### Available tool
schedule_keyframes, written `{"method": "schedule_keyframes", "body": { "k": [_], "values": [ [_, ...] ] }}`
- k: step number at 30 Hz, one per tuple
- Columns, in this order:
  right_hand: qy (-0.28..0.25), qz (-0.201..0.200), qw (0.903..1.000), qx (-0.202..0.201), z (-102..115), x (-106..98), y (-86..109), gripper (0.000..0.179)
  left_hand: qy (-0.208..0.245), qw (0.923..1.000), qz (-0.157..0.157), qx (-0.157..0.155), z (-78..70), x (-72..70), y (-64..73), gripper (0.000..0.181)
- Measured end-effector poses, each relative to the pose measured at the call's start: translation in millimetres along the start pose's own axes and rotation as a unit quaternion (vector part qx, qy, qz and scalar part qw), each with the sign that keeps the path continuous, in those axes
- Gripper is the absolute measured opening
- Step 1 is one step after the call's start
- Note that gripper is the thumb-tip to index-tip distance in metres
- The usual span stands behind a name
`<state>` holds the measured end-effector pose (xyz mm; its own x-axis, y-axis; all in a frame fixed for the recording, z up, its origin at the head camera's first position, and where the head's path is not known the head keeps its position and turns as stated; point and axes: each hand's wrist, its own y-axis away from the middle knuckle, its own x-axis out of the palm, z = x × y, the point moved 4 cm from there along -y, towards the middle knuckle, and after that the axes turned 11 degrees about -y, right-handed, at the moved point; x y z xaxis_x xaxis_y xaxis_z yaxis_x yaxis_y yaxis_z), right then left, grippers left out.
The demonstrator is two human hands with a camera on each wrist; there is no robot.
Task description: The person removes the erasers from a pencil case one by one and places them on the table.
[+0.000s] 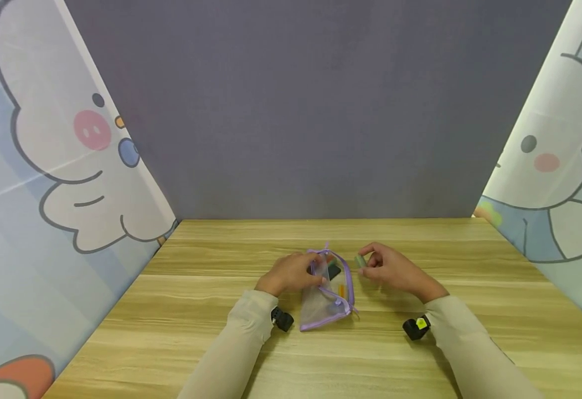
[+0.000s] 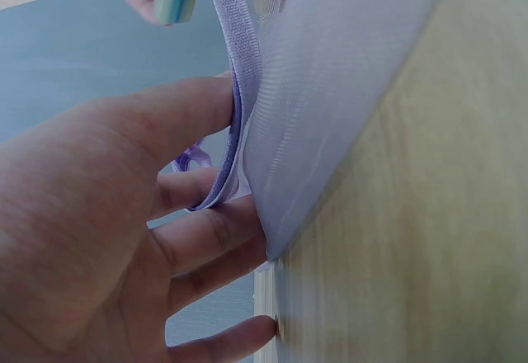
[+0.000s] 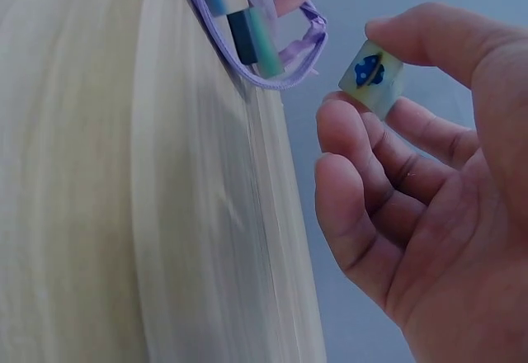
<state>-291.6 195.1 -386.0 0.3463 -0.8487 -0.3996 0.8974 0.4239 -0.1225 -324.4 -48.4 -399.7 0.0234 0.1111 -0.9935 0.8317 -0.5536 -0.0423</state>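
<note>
A mesh zip pouch (image 1: pixel 315 311) with purple trim lies on the table, its mouth spread. My left hand (image 1: pixel 293 272) grips the pouch's edge, thumb and fingers on the purple trim (image 2: pixel 243 58) in the left wrist view. Through the opening show a dark block (image 1: pixel 334 271) and a yellow-orange piece (image 1: pixel 341 290). To the right of the mouth, my right hand (image 1: pixel 392 271) pinches a small pale green block (image 3: pixel 371 78) between thumb and fingertips. A blue figure is printed on the face turned to the right wrist camera.
The wood-grain table (image 1: pixel 186 321) extends around both hands. A dark grey panel (image 1: pixel 320 111) stands along its back edge. Cloths printed with cartoon animals hang at the left (image 1: pixel 46 122) and right (image 1: pixel 555 155).
</note>
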Motion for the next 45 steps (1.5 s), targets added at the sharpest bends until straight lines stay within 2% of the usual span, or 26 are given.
{"method": "schedule_keyframes", "body": {
  "k": [16,37,45],
  "values": [
    [-0.012,-0.025,0.9995,0.013,-3.9,-12.6,-1.4,0.049,0.004,1.0000,-0.009,0.002,0.9,0.0,0.0,0.043],
    [-0.035,-0.030,0.9986,0.025,-1.6,-20.8,3.4,0.051,0.003,0.9999,-0.010,0.003,0.3,-0.3,-0.1,0.041],
    [-0.030,-0.035,0.9984,0.034,-4.1,-28.4,5.6,0.048,0.005,0.9999,-0.009,0.004,-0.6,-1.3,-0.1,0.043]
  ]
}}
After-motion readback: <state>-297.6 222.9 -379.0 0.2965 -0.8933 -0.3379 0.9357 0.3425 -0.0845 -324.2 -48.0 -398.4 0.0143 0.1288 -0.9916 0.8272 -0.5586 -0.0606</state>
